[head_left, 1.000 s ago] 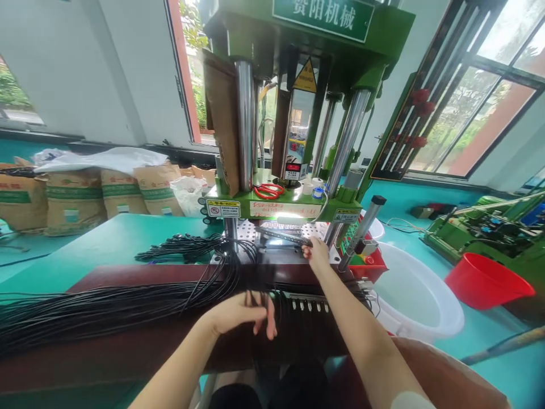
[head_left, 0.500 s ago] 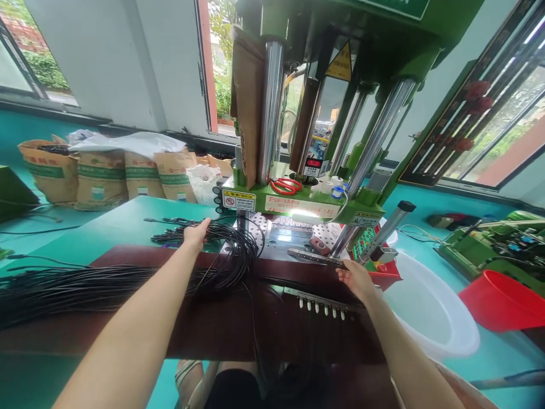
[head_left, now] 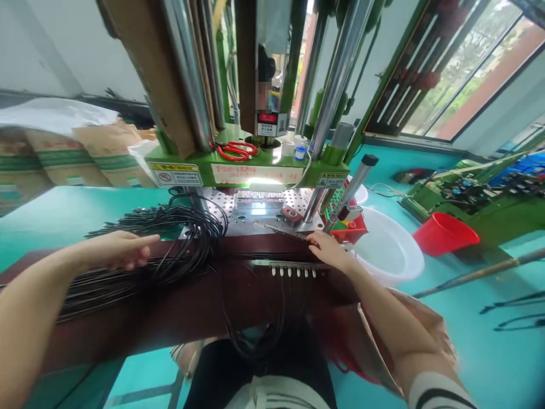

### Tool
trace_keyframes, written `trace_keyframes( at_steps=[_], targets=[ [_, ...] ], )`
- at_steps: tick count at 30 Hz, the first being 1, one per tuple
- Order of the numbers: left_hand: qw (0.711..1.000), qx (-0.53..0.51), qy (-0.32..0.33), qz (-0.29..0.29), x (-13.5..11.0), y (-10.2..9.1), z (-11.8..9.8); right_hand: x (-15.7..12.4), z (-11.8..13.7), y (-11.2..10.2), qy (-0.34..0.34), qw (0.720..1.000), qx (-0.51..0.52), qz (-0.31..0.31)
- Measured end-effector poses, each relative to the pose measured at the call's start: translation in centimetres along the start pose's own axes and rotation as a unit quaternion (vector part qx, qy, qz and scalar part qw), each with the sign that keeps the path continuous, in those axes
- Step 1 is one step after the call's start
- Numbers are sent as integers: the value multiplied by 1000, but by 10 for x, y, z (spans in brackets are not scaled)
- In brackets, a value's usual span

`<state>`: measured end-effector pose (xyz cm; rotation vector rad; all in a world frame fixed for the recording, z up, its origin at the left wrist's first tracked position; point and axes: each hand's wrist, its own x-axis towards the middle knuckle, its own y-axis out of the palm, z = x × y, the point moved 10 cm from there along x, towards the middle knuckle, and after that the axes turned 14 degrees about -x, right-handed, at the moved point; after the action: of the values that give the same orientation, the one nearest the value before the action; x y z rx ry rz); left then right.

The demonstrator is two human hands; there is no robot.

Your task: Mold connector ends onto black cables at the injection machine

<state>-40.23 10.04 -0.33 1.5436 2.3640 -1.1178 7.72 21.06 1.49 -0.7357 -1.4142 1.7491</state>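
Two bare hands at a bench [head_left: 183,318] before a green press [head_left: 153,186]. Right hand [head_left: 326,248], right of centre: its fingers close on the near end of a slim metal strip [head_left: 279,229], which slants across the front of the press plate [head_left: 242,228], its far end pointing toward the middle of the frame. Left hand [head_left: 117,250], left of centre: over the cable bundle [head_left: 200,224], with fingers loosely curled; whether they hold a strand cannot be told. Progress, by judgement: six pale plugs [head_left: 293,271] already stand in a row along a holder bar [head_left: 261,263] below the strip, so that bar seems loaded; the strip shows no such row, and many cables lie loose at left, so much appears left to do. Surroundings: the press's ledge overhangs the lit rear of the plate and narrows access from above; a dark block [head_left: 291,215] sits on the plate just behind the strip; loops of the bundle lap the plate's left corner. Red-handled scissors [head_left: 235,151] rest on the ledge, upper centre. A black-capped post [head_left: 353,184] rises beyond the right hand, with a white tub [head_left: 415,264] and a red bucket [head_left: 445,234] farther right.
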Motion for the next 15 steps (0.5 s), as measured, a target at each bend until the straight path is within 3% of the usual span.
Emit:
trace_keyframes(
  at_steps=[2,3,5,7,9,11,13,15],
  targets=[
    [986,47,27,161,-29,45,-11,-19,23,11,-99,989,-44,99],
    [978,62,78,184,-48,62,-25,-28,32,15,-135,980,-69,128],
    [942,122,185,251,-96,114,-52,-40,40,17,-153,970,-138,130],
    [883,190,302,305,-151,173,-72,-43,43,18,-133,959,-225,111],
    [825,247,424,280,-195,222,-87,-41,46,22,-117,944,-285,115],
    [801,284,475,229,-215,255,-87,-38,49,24,-115,936,-298,145],
    [800,296,487,185,-219,274,-80,-36,48,24,-110,933,-286,190],
    [808,283,492,159,-218,280,-72,-32,43,18,-96,931,-277,217]
  ],
)
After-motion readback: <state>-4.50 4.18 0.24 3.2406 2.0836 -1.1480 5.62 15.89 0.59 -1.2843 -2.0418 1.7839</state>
